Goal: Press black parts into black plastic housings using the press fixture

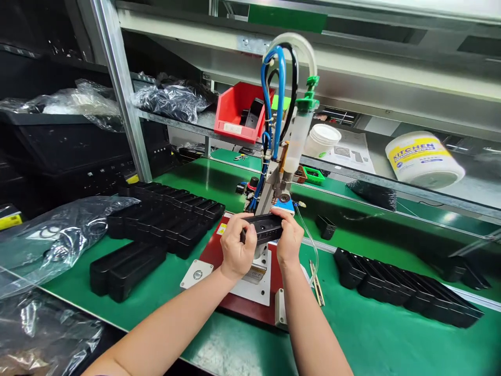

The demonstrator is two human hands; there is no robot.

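Between my two hands is a long black plastic housing (pixel 263 228), held crosswise and a little tilted. My left hand (pixel 238 246) is closed around its left end, and my right hand (pixel 290 237) grips the right end. Directly behind it stands a bench dispensing machine with a syringe (pixel 298 138), blue hoses and a metal column. The machine's dark red base (pixel 230 308) lies below my wrists. The housing and my hands hide part of the column and the nozzle area.
Black housings (pixel 168 219) lie in rows at left, with two nearer ones (pixel 127 269). Another row (pixel 407 290) sits at right, beside tweezers (pixel 317 284). A shelf above carries a red bin (pixel 242 112), a white tub (pixel 425 159) and a white cup (pixel 323 140). Plastic bags (pixel 66 235) cover the left edge.
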